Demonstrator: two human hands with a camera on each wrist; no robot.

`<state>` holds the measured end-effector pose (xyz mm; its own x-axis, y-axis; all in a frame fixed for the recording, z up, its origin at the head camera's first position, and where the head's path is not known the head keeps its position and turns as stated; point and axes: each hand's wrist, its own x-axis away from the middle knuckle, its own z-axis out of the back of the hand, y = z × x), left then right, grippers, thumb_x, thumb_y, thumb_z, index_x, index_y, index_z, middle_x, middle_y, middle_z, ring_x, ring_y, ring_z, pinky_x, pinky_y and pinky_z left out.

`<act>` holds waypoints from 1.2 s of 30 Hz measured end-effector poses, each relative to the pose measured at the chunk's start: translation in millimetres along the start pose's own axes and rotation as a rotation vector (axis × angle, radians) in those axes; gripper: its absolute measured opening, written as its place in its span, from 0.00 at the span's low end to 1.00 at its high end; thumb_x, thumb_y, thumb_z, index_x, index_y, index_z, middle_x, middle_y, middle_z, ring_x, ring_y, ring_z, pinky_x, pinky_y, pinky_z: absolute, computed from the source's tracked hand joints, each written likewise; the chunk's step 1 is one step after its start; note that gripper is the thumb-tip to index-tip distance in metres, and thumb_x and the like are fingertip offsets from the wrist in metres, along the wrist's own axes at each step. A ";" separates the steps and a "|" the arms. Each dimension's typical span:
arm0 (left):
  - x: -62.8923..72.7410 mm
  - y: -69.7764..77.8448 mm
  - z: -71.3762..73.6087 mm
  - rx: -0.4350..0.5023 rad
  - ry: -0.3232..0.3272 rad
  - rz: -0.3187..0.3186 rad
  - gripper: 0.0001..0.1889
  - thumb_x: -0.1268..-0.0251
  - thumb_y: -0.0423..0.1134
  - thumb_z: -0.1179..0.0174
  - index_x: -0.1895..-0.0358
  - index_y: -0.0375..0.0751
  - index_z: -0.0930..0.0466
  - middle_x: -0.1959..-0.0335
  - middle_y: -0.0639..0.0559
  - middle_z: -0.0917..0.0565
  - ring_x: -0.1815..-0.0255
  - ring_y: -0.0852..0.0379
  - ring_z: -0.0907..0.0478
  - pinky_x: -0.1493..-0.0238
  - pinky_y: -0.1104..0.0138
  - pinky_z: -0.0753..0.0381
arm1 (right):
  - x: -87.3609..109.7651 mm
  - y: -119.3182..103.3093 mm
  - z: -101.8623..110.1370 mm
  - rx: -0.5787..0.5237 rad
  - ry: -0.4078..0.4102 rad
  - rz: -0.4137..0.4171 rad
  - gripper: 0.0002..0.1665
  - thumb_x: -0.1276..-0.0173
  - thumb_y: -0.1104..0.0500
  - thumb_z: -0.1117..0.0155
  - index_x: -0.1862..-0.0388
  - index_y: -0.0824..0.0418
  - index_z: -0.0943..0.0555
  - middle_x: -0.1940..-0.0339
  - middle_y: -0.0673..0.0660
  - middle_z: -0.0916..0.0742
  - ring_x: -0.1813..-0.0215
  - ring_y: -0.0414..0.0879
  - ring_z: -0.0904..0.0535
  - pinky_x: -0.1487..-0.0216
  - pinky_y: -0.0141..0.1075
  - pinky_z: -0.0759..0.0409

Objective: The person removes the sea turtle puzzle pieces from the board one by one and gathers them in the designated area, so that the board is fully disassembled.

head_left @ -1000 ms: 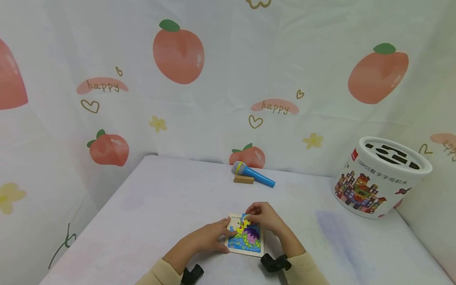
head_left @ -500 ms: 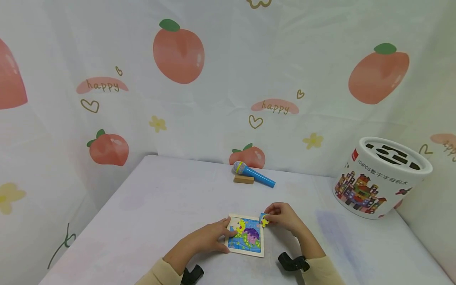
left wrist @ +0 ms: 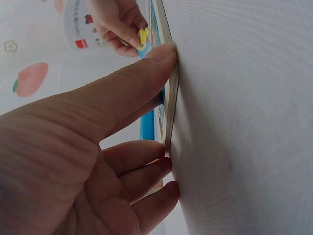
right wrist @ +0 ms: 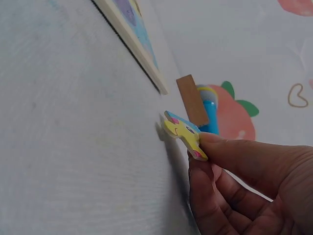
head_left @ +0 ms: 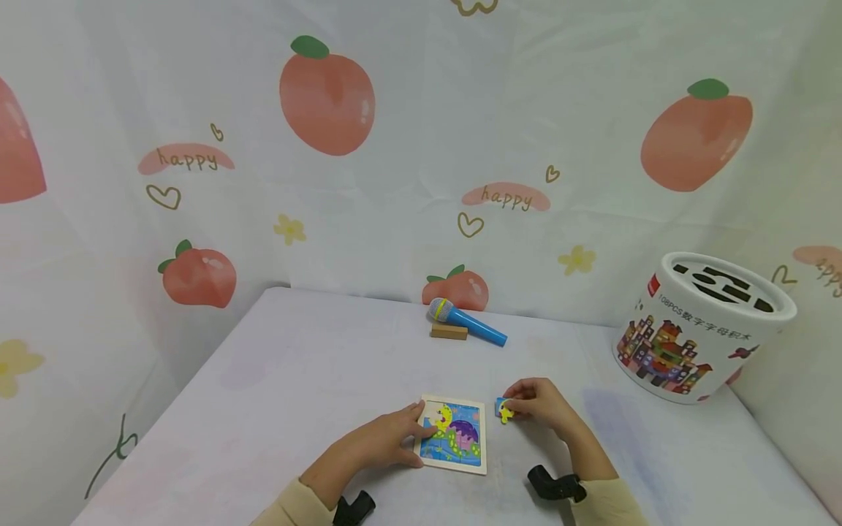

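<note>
A small wooden jigsaw puzzle (head_left: pixel 454 467) lies flat on the table, its picture showing a yellow and purple cartoon creature on blue in a pale frame. My left hand (head_left: pixel 388 442) grips its left side, the thumb at the near corner and the index finger reaching over the picture. In the left wrist view, the other fingertips (left wrist: pixel 168 193) meet the frame's edge. To the right of the frame, my right hand (head_left: pixel 542 405) pinches a yellow and blue puzzle piece (right wrist: pixel 183 134) between thumb and fingers. The piece is close over the table, apart from the frame.
Behind the puzzle lie a blue toy microphone (head_left: pixel 476 326) and a brown wooden block (head_left: pixel 449 332). A large white block bucket (head_left: pixel 700 336) stands at the right back. A curtain (head_left: pixel 381 241) printed with peaches hangs behind the table (head_left: pixel 316 358).
My right hand has lifted the puzzle piece off the puzzle's upper right and carried it right, past the frame. The left hand has stayed in place on the puzzle.
</note>
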<state>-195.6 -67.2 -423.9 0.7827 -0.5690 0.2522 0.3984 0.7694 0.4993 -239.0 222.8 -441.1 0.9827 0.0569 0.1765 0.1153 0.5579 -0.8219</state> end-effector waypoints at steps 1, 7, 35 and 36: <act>0.2 0.0 0.1 -0.003 0.001 -0.002 0.28 0.48 0.49 0.34 0.39 0.59 0.27 0.27 0.47 0.42 0.26 0.48 0.45 0.32 0.51 0.38 | -0.3 0.6 -0.2 -0.001 0.002 0.000 0.07 0.41 0.66 0.35 0.64 0.68 0.19 0.75 0.54 0.18 0.74 0.43 0.25 0.69 0.32 0.20; 0.9 0.1 -0.2 -0.008 0.009 -0.005 0.28 0.48 0.49 0.34 0.39 0.59 0.27 0.27 0.47 0.42 0.26 0.48 0.45 0.32 0.51 0.37 | -1.2 2.3 -2.5 0.011 0.027 0.015 0.06 0.43 0.67 0.34 0.66 0.68 0.18 0.76 0.54 0.18 0.74 0.43 0.25 0.71 0.31 0.20; 0.1 -1.0 -1.2 -0.008 0.010 -0.010 0.28 0.47 0.49 0.35 0.39 0.59 0.27 0.27 0.47 0.42 0.26 0.48 0.45 0.32 0.51 0.38 | 2.1 -0.9 -8.6 0.135 0.123 0.025 0.05 0.46 0.66 0.31 0.72 0.68 0.19 0.78 0.54 0.19 0.74 0.42 0.28 0.74 0.30 0.26; -0.1 -1.3 -1.5 -0.005 0.008 -0.010 0.28 0.47 0.49 0.35 0.39 0.59 0.27 0.27 0.47 0.42 0.26 0.48 0.45 0.32 0.51 0.38 | 2.3 -1.2 -8.6 0.142 0.125 0.027 0.05 0.46 0.66 0.31 0.72 0.67 0.19 0.78 0.54 0.19 0.74 0.42 0.28 0.74 0.30 0.26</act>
<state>-195.4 -67.7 -425.8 0.7827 -0.5741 0.2404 0.4085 0.7653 0.4975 -235.7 215.1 -444.4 0.9965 -0.0250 0.0798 0.0760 0.6691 -0.7393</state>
